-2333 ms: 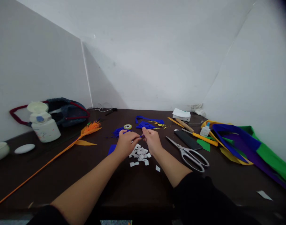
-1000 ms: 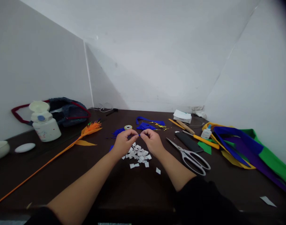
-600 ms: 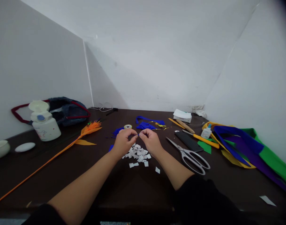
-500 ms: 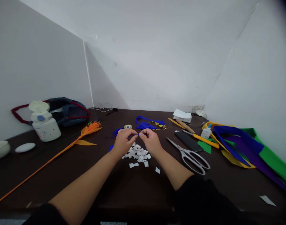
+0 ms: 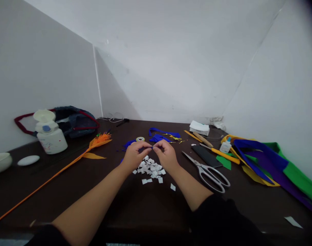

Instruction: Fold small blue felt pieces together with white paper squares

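Observation:
My left hand (image 5: 134, 155) and my right hand (image 5: 167, 156) meet fingertip to fingertip over the middle of the table. Both pinch a tiny blue piece (image 5: 152, 147), mostly hidden by the fingers; it looks like paper. Just below them lies a loose heap of small white paper squares (image 5: 150, 168), with a few strays nearer to me. Behind the left hand are a pile of blue shreds (image 5: 128, 145) and a roll of tape (image 5: 140, 139). Blue strips (image 5: 159, 137) and yellow shreds (image 5: 175, 137) lie beyond the fingertips.
Grey-handled scissors (image 5: 209, 172), a black phone-like slab (image 5: 206, 156), a yellow cutter (image 5: 225, 155) and a glue bottle (image 5: 225, 146) lie to the right, by folded coloured sheets (image 5: 263, 160). An orange paper flower (image 5: 101, 139), a white bottle (image 5: 52, 140) and a bowl (image 5: 1, 163) are at left.
Both hands keep their pinch on the blue piece, with only a slight shift of the fingers. The whole view has moved very slightly.

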